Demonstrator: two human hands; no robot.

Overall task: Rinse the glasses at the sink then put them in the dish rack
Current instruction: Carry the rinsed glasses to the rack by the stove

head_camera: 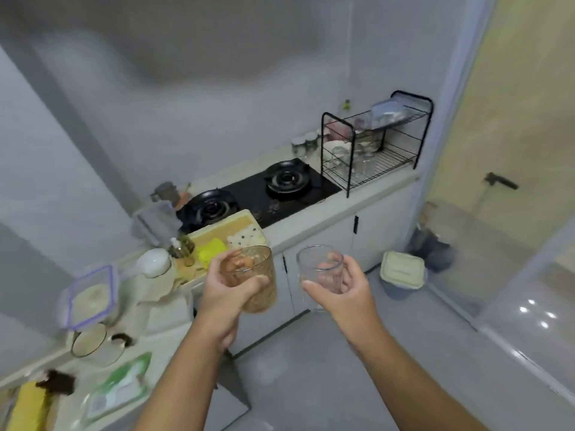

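Observation:
My left hand (227, 290) grips an amber-tinted glass (261, 287) in front of the counter's edge, fingers curled round its side. My right hand (339, 290) holds a clear glass (320, 269) over the floor, a little to the right. Both glasses are roughly upright. The black wire dish rack (385, 157) stands at the far right end of the counter with several glasses and a lidded box in it. No sink shows in this view.
A black two-burner gas hob (264, 194) lies between my hands and the rack. A cutting board (224, 231), yellow cloth, white bowl and lidded container (90, 297) crowd the near counter. A bin (403, 275) stands on the grey floor by the cabinets.

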